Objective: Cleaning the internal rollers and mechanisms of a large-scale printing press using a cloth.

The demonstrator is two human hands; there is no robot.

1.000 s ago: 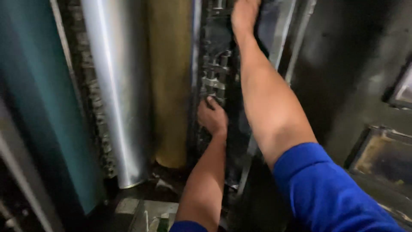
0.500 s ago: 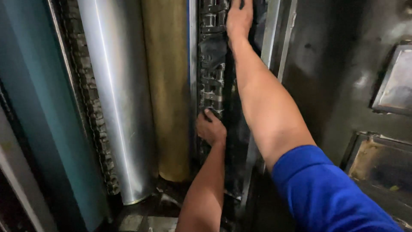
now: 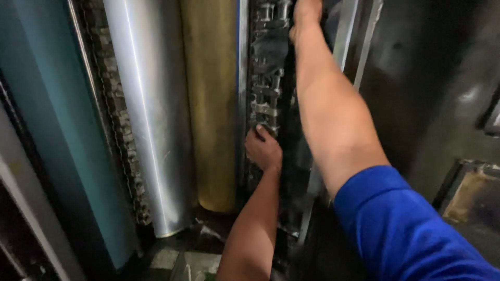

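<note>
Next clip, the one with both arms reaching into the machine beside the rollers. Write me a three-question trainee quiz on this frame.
1. True or false: the left hand rests on the dark metal bar of clips.
2. Which hand reaches farther up the bar?
3. Which roller lies nearest the bar: A silver, B brass-coloured, C teal?

Key:
1. True.
2. The right hand.
3. B, the brass-coloured roller; the silver roller and teal roller lie farther left.

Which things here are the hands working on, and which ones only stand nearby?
In hand:
- dark metal bar with clips, touched by the left hand low down and the right hand at the top

Only nearby:
- silver roller
- yellow-brown roller
- teal roller
- chain
</note>
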